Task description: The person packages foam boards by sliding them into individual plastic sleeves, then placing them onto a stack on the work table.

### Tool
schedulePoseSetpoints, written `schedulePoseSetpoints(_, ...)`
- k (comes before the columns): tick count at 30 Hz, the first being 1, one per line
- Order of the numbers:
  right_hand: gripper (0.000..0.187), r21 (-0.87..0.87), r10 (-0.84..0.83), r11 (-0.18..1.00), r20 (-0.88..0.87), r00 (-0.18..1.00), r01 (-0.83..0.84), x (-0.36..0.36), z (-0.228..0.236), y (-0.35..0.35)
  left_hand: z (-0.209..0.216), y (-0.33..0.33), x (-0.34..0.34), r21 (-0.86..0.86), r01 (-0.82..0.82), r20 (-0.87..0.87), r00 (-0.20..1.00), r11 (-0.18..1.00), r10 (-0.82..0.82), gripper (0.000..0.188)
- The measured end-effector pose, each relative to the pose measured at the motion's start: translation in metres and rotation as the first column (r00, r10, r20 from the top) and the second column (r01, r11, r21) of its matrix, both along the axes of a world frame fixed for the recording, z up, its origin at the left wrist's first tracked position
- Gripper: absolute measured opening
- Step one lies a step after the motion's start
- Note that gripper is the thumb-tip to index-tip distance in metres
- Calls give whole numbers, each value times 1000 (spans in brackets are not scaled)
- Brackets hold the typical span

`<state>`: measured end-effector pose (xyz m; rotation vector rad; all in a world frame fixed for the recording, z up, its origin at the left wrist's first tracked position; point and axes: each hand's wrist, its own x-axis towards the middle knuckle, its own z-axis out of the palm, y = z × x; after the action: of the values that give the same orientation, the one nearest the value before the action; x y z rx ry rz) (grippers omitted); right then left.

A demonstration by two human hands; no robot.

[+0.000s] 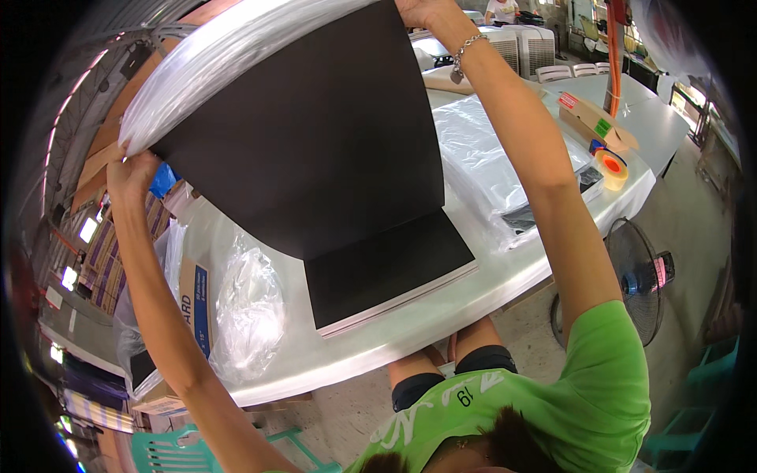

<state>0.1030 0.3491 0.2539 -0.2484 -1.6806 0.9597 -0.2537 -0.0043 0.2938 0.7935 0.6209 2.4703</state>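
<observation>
A large, gently curved black board sheet [315,134] is raised in front of me, its lower edge near a stack of black boards [386,272] with pale edges on the table. Clear plastic film [229,67] runs along the sheet's upper left side. My left hand [134,172] is closed on the sheet's left corner, where the plastic also gathers. At the top rim of the picture, my right hand [422,11] is closed at the sheet's upper right corner; its fingertips are partly hidden.
Crumpled clear plastic [251,315] and a cardboard box [193,303] lie on the table's left. To the right are a plastic-wrapped pack [481,158], a tape roll [611,168] and an open carton [591,122]. A fan [635,280] stands beside the table, a green chair [173,451] below left.
</observation>
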Motion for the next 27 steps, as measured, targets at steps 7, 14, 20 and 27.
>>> schedulePoseSetpoints(7,71,11,-33,999,8,999,32,-4,1,-7,-13,-26,-46,-102,463,-107,875,880,-472,36)
schedulePoseSetpoints(14,76,36,-70,997,21,997,69,-5,3,-8,-11,-29,-34,-129,468,-130,866,874,-482,36)
schedulePoseSetpoints(20,80,46,-51,998,10,999,50,-4,5,-10,-20,-31,-51,-52,527,-83,844,848,-529,40)
schedulePoseSetpoints(27,85,92,-65,993,-60,996,70,1,1,-23,-27,-41,-60,-99,482,-212,844,870,-492,37)
